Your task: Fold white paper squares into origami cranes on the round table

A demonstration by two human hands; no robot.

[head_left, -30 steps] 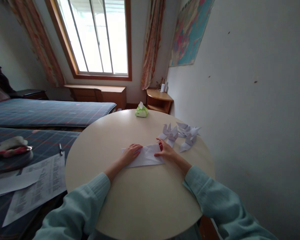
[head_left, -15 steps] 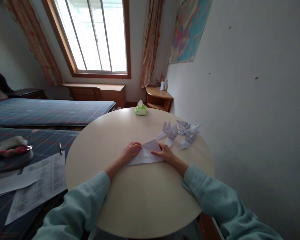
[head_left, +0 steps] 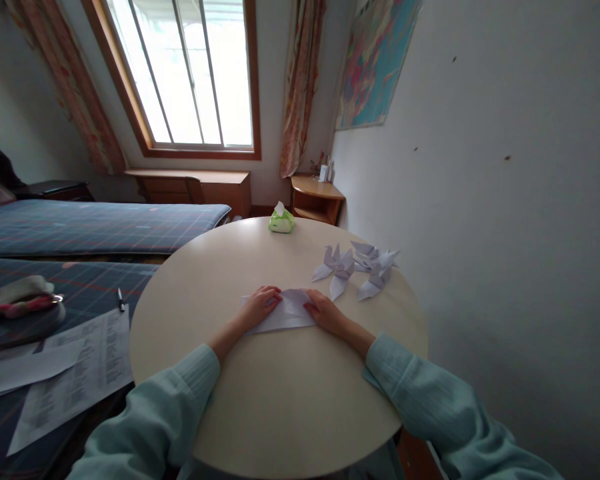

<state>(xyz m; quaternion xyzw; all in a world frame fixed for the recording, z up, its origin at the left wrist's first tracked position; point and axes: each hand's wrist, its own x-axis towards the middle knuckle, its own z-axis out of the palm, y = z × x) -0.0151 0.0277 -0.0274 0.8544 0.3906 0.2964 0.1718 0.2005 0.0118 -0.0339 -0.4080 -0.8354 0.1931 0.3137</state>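
A partly folded white sheet of paper (head_left: 286, 316) lies on the round table between my hands. The fingers of my left hand (head_left: 263, 307) are bent together over its left part, gripping and pressing it to the tabletop. On the right side, my right hand (head_left: 326, 312) is closed on the paper's edge, its thumb and fingertips at a folded-over flap. That hand covers the sheet's right end. Several folded paper cranes (head_left: 341, 265) stand in a cluster beyond my right hand.
The round cream table (head_left: 300, 400) reaches close to the white wall on the right. A green tissue pack (head_left: 281, 220) stands at its far edge. On the left, printed sheets (head_left: 80, 367) and a pen (head_left: 121, 300) lie on a plaid bed (head_left: 105, 280).
The raised pointed flap on the paper's right side has come down lower and flatter. My right hand has turned and shifted slightly left with it; my left hand has stayed in place.
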